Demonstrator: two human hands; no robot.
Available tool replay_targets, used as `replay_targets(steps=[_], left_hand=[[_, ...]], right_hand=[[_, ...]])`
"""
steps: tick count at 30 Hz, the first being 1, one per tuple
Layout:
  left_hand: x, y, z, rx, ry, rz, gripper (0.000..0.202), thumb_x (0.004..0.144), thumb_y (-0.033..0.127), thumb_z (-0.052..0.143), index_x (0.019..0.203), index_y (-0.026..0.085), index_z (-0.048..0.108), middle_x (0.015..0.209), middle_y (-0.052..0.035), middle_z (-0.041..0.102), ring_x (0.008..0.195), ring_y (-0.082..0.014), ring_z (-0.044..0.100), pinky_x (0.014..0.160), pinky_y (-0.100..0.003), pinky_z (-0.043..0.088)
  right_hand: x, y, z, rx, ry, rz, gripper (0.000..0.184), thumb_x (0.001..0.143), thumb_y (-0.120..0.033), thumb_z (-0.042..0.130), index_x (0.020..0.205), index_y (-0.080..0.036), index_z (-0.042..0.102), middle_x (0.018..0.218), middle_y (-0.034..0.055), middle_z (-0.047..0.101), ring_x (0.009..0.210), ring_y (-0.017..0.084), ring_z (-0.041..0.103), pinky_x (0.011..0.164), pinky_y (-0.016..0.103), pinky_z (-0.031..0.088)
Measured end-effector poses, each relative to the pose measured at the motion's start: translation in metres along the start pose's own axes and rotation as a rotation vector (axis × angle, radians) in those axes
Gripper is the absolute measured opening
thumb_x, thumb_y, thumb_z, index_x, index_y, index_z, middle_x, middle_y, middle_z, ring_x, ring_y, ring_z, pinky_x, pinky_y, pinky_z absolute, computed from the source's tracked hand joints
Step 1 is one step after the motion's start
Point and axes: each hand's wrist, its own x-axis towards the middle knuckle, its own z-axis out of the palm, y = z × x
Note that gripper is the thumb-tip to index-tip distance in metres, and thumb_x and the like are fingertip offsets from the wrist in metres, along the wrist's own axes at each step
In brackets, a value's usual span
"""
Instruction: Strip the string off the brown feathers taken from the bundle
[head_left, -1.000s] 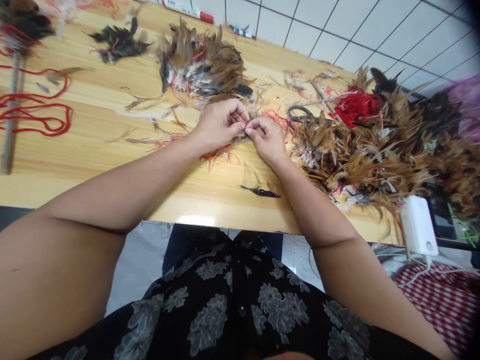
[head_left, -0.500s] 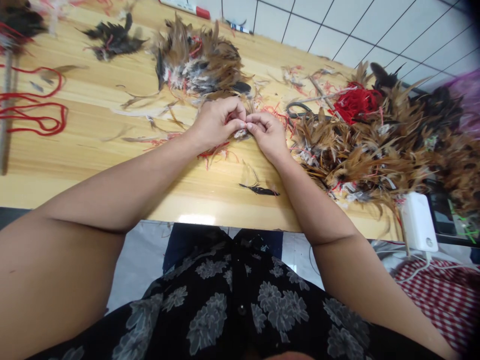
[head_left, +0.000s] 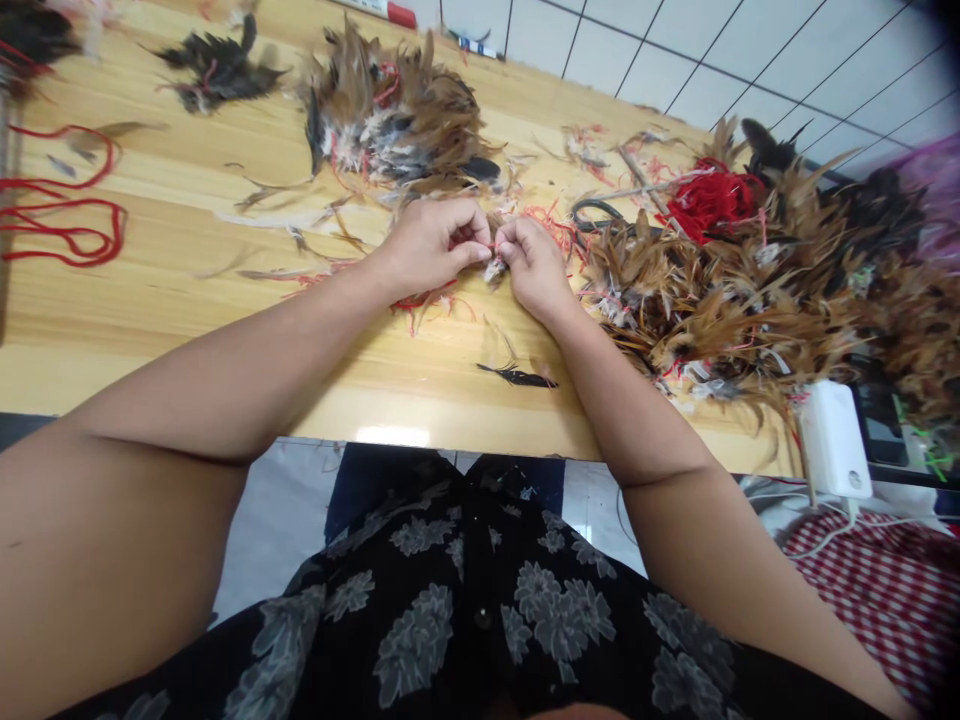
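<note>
My left hand (head_left: 442,240) and my right hand (head_left: 534,262) meet above the middle of the table, thumbs and forefingers pinched close together. Between the fingertips a short bit of red string shows, and both hands grip it. A small feather bundle (head_left: 493,270) with a pale, fluffy base sits right at the fingertips; the hands cover most of it. Beyond my left hand lies a large bunch of brown feathers (head_left: 427,110) with whitish quill ends. To the right of my right hand spreads a big pile of brown feathers (head_left: 720,300).
A red string bundle (head_left: 712,200) and black-handled scissors (head_left: 596,212) lie by the pile. Red cord (head_left: 112,235) loops at the left, near a dark feather bunch (head_left: 217,75). A white charger (head_left: 836,440) stands at the table's front right edge. Tiled wall behind.
My pinched fingertips have drawn slightly apart, baring a bit of red string between them. More of the small bundle's pale base shows. The whole view has shifted slightly.
</note>
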Motion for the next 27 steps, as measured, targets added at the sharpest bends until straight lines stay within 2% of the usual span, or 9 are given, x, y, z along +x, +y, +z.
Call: replay_targets(steps=[5, 9, 11, 14, 16, 18, 20, 23, 27], left_hand=[[0.0, 0.003, -0.003, 0.045, 0.005, -0.023, 0.023, 0.086, 0.005, 0.09, 0.079, 0.022, 0.076, 0.077, 0.0006, 0.069, 0.092, -0.0215, 0.063, 0.098, -0.037, 0.048], [0.001, 0.003, -0.004, -0.175, -0.063, -0.111, 0.029, 0.078, -0.003, 0.092, 0.075, 0.021, 0.076, 0.077, -0.0019, 0.072, 0.102, -0.0275, 0.073, 0.093, -0.034, 0.053], [0.001, 0.002, -0.003, -0.214, -0.079, -0.125, 0.031, 0.077, -0.006, 0.093, 0.074, 0.019, 0.076, 0.078, -0.0023, 0.075, 0.093, -0.0243, 0.074, 0.086, -0.031, 0.053], [0.001, 0.003, 0.001, -0.223, -0.085, -0.116, 0.026, 0.09, -0.003, 0.09, 0.079, 0.017, 0.078, 0.079, -0.0034, 0.079, 0.075, -0.0163, 0.07, 0.076, -0.027, 0.053], [0.001, 0.005, 0.003, -0.318, -0.07, -0.152, 0.026, 0.109, 0.012, 0.083, 0.083, 0.016, 0.078, 0.079, -0.0051, 0.079, 0.069, -0.0144, 0.071, 0.073, -0.026, 0.054], [0.001, 0.009, 0.005, -0.416, -0.064, -0.213, 0.034, 0.118, 0.025, 0.079, 0.086, 0.016, 0.077, 0.078, -0.0057, 0.078, 0.068, -0.0143, 0.073, 0.07, -0.025, 0.055], [-0.001, 0.012, 0.005, -0.43, -0.11, -0.265, 0.03, 0.114, 0.024, 0.085, 0.087, 0.015, 0.076, 0.076, -0.0054, 0.077, 0.064, -0.0136, 0.07, 0.064, -0.024, 0.051], [-0.002, 0.015, 0.005, -0.39, -0.186, -0.306, 0.024, 0.097, 0.007, 0.097, 0.092, 0.016, 0.076, 0.073, -0.0034, 0.077, 0.061, -0.0132, 0.066, 0.059, -0.025, 0.045], [0.001, 0.009, 0.005, -0.414, -0.075, -0.28, 0.044, 0.081, 0.002, 0.107, 0.092, 0.019, 0.068, 0.075, 0.0032, 0.072, 0.071, -0.0134, 0.068, 0.072, -0.028, 0.05]], right_hand=[[0.002, 0.013, -0.005, -0.019, 0.054, 0.017, 0.038, 0.119, -0.062, 0.059, 0.103, -0.028, 0.065, 0.114, 0.0074, 0.078, 0.121, 0.029, 0.072, 0.124, 0.059, 0.062], [0.005, 0.023, -0.007, -0.019, 0.085, 0.038, 0.037, 0.12, -0.059, 0.056, 0.101, -0.028, 0.064, 0.11, 0.0067, 0.079, 0.115, 0.027, 0.074, 0.12, 0.055, 0.064], [0.005, 0.025, -0.006, -0.007, 0.083, 0.05, 0.035, 0.12, -0.054, 0.055, 0.101, -0.027, 0.064, 0.11, 0.0064, 0.079, 0.114, 0.027, 0.074, 0.117, 0.054, 0.066], [0.005, 0.024, -0.003, 0.054, 0.089, 0.067, 0.034, 0.122, -0.052, 0.053, 0.103, -0.027, 0.065, 0.109, 0.0059, 0.078, 0.11, 0.025, 0.074, 0.112, 0.053, 0.067], [0.003, 0.019, -0.002, 0.092, 0.08, 0.071, 0.037, 0.121, -0.057, 0.055, 0.104, -0.027, 0.065, 0.107, 0.0055, 0.077, 0.107, 0.025, 0.074, 0.109, 0.053, 0.069], [0.0, 0.01, -0.001, 0.098, 0.057, 0.063, 0.042, 0.118, -0.066, 0.06, 0.105, -0.027, 0.067, 0.105, 0.005, 0.075, 0.106, 0.025, 0.074, 0.11, 0.053, 0.07], [-0.004, -0.001, 0.0, 0.086, 0.045, 0.044, 0.048, 0.115, -0.073, 0.063, 0.105, -0.027, 0.068, 0.102, 0.0047, 0.074, 0.106, 0.025, 0.074, 0.11, 0.054, 0.071], [-0.008, -0.011, 0.006, 0.073, 0.044, 0.023, 0.052, 0.113, -0.079, 0.062, 0.106, -0.027, 0.07, 0.093, 0.0032, 0.072, 0.098, 0.024, 0.074, 0.103, 0.053, 0.074], [-0.008, -0.004, 0.014, 0.075, 0.116, 0.037, 0.055, 0.114, -0.082, 0.058, 0.12, -0.029, 0.071, 0.095, 0.0026, 0.07, 0.097, 0.023, 0.074, 0.1, 0.049, 0.073]])
